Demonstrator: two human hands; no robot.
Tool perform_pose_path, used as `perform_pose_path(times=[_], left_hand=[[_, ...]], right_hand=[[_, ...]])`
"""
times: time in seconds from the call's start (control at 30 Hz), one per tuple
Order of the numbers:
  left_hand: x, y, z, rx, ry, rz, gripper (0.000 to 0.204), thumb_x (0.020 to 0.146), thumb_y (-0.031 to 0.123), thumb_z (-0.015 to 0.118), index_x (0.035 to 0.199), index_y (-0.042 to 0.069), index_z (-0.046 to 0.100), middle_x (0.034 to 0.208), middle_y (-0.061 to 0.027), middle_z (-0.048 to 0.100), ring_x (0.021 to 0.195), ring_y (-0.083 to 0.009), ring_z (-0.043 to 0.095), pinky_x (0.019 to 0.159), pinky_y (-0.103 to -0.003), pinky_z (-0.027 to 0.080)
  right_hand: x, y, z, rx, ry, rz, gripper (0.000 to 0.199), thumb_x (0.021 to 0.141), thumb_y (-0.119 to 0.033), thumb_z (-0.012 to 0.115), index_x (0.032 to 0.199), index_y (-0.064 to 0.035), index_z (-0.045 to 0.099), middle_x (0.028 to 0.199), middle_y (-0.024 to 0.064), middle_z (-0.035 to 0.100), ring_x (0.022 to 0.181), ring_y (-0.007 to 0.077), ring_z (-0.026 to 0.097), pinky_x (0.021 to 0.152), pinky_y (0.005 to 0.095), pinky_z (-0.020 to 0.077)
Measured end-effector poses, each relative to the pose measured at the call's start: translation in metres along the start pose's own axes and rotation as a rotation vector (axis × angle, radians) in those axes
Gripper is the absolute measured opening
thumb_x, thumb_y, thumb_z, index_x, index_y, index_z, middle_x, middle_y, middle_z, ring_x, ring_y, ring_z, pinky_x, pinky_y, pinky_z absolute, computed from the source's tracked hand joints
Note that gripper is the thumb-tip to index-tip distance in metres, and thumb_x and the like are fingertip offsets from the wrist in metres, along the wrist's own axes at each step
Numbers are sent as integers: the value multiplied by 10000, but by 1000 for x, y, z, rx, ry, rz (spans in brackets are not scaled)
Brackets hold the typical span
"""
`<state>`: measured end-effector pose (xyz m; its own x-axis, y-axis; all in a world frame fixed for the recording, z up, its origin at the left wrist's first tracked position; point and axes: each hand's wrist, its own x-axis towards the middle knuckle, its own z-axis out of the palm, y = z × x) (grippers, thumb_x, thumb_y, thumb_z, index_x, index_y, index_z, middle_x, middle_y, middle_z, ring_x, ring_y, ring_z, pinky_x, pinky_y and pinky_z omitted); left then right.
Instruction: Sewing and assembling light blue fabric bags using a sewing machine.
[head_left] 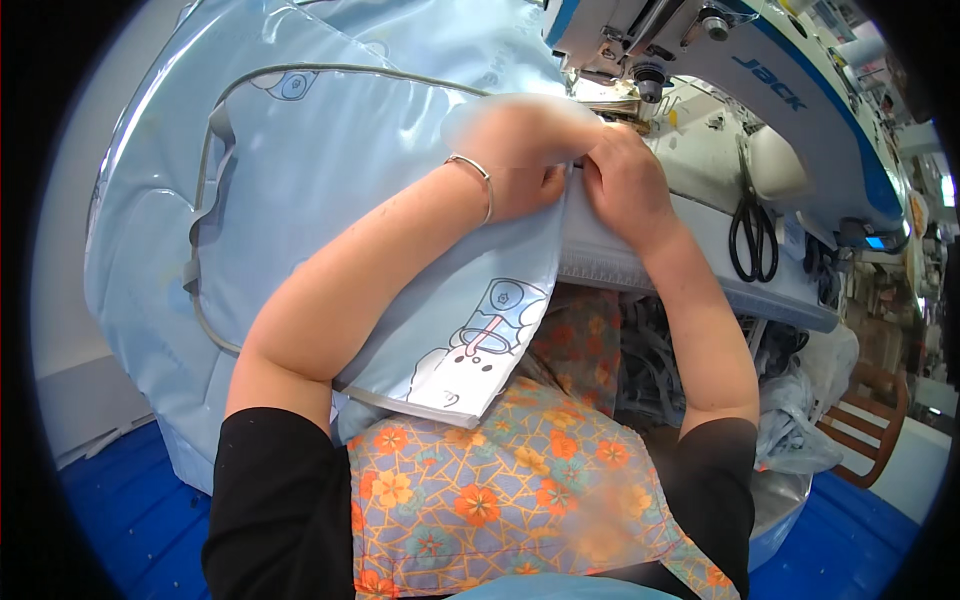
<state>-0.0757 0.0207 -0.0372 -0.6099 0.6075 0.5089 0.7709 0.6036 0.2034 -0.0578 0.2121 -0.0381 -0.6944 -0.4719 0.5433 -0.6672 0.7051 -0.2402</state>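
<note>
The pale blue quilted fabric [330,170] lay spread over the sewing table, its edge pinched between both hands just in front of the sewing machine's presser foot [625,103]. The left hand [520,160], a thin silver bangle [478,180] on its wrist, gripped the fabric edge with fingers closed on it; the right hand [625,180] pressed and pinched the same edge, touching the left. Grey binding tape [205,230] already ran along the curved border far to the left of the hands, so that trim looked done, while the edge under the fingers seemed not yet stitched.

Below the left forearm, a printed cartoon figure [485,335] in white and pink marked the fabric's hanging corner. Right of the right hand lay 1 pair of black scissors [752,235] on the white machine bed. Beyond them the machine's arm [800,100] carried blue lettering and a small lit blue display [875,242].
</note>
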Motion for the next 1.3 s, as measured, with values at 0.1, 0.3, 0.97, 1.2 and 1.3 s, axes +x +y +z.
perform_pose_path(times=[0.1,0.3,0.97,1.2,1.3], left_hand=[[4,-1,0,2,2,-1,321,752,199,594,1022,30,641,1097,-118,628,1116,-280,557,999,-392,426],[5,-2,1,19,17,11,318,754,205,592,1012,27,646,1079,-120,629,1109,-282,557,1006,-394,422],[8,3,-7,-9,-153,-57,459,758,250,669,1139,5,601,1216,-140,592,1185,-309,520,1027,-403,415],[8,3,-7,19,-56,-34,396,767,295,654,1068,39,645,1129,-124,619,1155,-285,539,1029,-391,405],[6,4,-8,31,-55,-36,404,768,297,654,1078,38,642,1128,-122,620,1158,-283,538,1032,-391,402]], right_hand=[[1,-1,-1,-9,2,10,193,841,-7,578,1024,-21,635,1074,119,666,981,306,607,874,399,494],[2,4,0,26,21,4,213,846,-19,586,1051,-27,639,1083,118,667,983,305,603,878,397,490],[4,10,-8,90,-63,19,232,862,-33,594,1087,-30,647,1143,112,661,1022,300,594,917,389,464],[5,11,-7,112,-52,13,233,857,-32,600,1085,-37,648,1123,100,668,1006,299,595,895,391,479],[6,11,-7,108,-28,-19,222,854,-31,603,1071,-34,647,1118,106,669,1008,302,599,898,392,479]])
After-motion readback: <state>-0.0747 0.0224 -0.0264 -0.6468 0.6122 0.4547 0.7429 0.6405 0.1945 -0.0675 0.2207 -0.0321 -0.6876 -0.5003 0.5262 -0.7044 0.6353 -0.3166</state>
